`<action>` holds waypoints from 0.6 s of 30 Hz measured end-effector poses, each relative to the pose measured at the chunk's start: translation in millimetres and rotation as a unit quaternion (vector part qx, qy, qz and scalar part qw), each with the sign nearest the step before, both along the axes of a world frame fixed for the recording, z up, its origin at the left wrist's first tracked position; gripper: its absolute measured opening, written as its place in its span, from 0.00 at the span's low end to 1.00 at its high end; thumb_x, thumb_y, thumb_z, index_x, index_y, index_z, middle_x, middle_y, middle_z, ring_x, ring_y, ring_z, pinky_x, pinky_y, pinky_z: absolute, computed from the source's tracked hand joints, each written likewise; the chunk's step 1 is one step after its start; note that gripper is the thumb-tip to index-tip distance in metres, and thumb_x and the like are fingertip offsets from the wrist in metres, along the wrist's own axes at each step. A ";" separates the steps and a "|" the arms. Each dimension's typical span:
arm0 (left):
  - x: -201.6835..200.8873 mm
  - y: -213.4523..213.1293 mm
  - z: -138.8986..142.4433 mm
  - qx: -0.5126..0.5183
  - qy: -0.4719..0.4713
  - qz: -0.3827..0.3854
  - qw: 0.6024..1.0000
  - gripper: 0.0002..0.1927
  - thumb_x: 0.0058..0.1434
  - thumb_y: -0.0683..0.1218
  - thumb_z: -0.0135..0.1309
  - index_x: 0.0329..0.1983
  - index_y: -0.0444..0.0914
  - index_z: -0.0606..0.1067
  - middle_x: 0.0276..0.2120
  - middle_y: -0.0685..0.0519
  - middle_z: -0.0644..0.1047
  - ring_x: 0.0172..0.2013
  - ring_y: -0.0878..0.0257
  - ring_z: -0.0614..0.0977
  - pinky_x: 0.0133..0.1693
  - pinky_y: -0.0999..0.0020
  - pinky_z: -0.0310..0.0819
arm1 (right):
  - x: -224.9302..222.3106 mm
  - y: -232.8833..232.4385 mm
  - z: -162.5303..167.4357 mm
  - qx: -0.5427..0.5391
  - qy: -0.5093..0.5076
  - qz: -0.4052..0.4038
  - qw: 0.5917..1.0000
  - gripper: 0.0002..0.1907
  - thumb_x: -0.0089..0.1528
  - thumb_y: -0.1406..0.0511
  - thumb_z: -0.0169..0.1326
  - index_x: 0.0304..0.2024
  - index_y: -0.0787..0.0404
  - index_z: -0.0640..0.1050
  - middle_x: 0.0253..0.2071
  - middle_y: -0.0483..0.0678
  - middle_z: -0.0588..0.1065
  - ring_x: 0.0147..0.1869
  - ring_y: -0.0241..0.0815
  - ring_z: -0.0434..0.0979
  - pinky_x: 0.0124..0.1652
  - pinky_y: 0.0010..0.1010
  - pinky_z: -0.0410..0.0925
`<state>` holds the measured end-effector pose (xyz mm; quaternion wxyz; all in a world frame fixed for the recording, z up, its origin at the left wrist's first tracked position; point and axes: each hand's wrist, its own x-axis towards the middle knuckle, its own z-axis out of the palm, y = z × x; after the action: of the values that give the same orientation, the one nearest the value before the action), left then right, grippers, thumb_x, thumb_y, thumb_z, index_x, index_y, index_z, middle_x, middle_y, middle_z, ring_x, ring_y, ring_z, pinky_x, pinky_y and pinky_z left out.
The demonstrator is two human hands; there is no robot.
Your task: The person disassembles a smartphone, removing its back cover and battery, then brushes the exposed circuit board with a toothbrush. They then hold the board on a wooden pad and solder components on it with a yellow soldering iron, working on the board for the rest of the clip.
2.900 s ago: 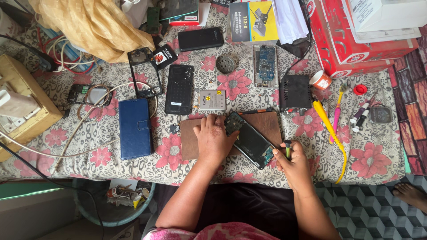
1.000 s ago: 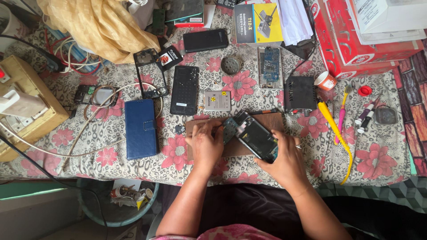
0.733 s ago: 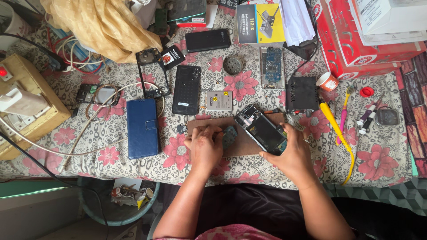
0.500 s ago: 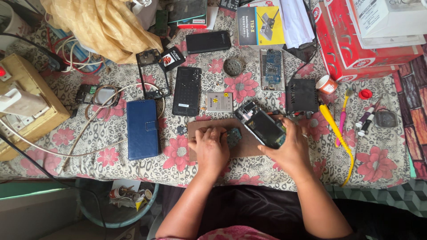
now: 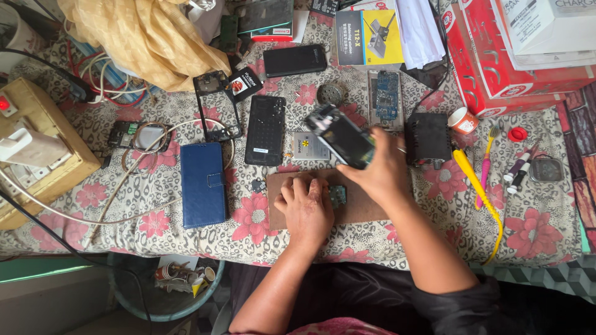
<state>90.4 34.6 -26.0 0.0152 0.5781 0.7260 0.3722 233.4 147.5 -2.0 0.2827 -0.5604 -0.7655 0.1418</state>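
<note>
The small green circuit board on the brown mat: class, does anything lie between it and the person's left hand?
Nothing visible does. The left hand rests on the brown mat with its fingertips right beside the small green circuit board. The right hand holds the opened phone above, clear of that gap.

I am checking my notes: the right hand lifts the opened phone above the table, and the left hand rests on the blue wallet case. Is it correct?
Not fully. In the head view the left hand rests on the brown board, not the blue wallet case. The right hand does lift the opened phone.
</note>
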 end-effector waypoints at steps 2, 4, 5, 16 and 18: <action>0.9 0.3 0.3 -0.003 0.007 0.003 1.000 0.07 0.61 0.46 0.55 0.42 0.43 0.78 0.50 0.48 0.74 0.58 0.44 0.69 0.53 0.41 0.56 | -19.6 8.6 -1.8 0.046 -0.002 0.028 0.999 0.52 0.42 0.54 0.77 0.60 0.68 0.66 0.55 0.62 0.71 0.58 0.61 0.70 0.55 0.50 0.67; 1.8 -0.7 -0.3 -0.008 0.016 0.008 1.000 0.08 0.60 0.47 0.56 0.42 0.43 0.79 0.49 0.47 0.74 0.57 0.44 0.70 0.53 0.42 0.57 | -38.6 15.0 -4.6 0.072 0.009 0.053 0.996 0.52 0.42 0.55 0.78 0.60 0.68 0.66 0.55 0.61 0.71 0.59 0.61 0.69 0.56 0.50 0.67; 2.0 -0.4 -0.5 -0.012 0.021 0.012 1.000 0.09 0.60 0.47 0.56 0.43 0.43 0.79 0.47 0.46 0.74 0.56 0.44 0.70 0.53 0.42 0.57 | -47.6 18.6 -5.7 0.077 0.021 0.064 0.995 0.52 0.42 0.55 0.78 0.60 0.68 0.65 0.55 0.61 0.70 0.60 0.61 0.70 0.57 0.50 0.66; 4.7 -3.0 -4.8 0.007 0.036 0.020 0.999 0.11 0.59 0.47 0.57 0.44 0.43 0.79 0.44 0.48 0.75 0.53 0.48 0.72 0.52 0.44 0.58 | -109.0 38.2 0.1 0.073 0.009 0.031 0.997 0.47 0.44 0.54 0.76 0.57 0.65 0.66 0.52 0.62 0.69 0.59 0.65 0.68 0.53 0.53 0.67; 3.6 -4.6 -4.0 0.017 0.022 0.012 1.000 0.12 0.58 0.47 0.58 0.45 0.42 0.77 0.45 0.48 0.75 0.53 0.49 0.72 0.52 0.44 0.58 | -112.2 39.6 3.3 0.037 0.013 0.013 0.999 0.45 0.45 0.54 0.75 0.56 0.65 0.66 0.52 0.64 0.68 0.59 0.64 0.68 0.50 0.52 0.68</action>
<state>94.1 30.0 -30.0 -0.0148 0.5774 0.7267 0.3720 121.2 187.1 1.3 0.3117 -0.5378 -0.7734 0.1244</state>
